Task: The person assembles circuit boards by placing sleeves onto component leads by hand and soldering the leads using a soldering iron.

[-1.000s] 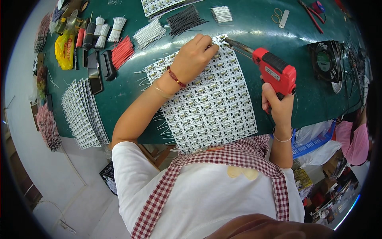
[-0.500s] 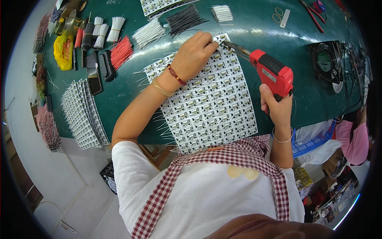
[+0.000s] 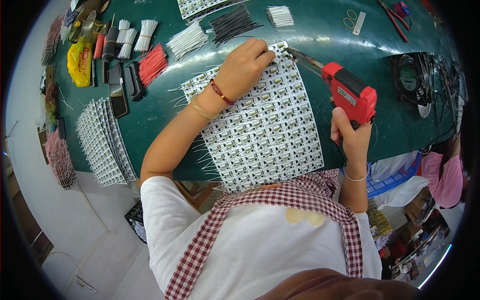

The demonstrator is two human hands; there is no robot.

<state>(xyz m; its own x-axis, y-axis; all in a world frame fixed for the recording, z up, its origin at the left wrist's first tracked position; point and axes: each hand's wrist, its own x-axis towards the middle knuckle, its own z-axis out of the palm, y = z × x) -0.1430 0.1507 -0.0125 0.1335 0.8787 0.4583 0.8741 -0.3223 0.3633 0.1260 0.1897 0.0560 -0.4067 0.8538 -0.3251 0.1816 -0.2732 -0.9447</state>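
A white panel of small circuit boards lies in front of me, with thin white wires sticking out along its left side. My left hand rests over its upper part, fingers closed together near the top right corner. Whatever those fingers pinch is too small or hidden to name. My right hand is wrapped round the grip of a red and black soldering gun. The gun's thin metal tip reaches down-left to the panel's top right corner, just right of my left fingertips; whether it touches the board I cannot tell.
Beyond the panel lie white wires, black wires and red wires. More board panels are stacked at left, near a phone. A fan stands at right, pliers at far right.
My right hand and the soldering gun have shifted a little to the right, away from my left hand. The left hand and the panel stay nearly in place.
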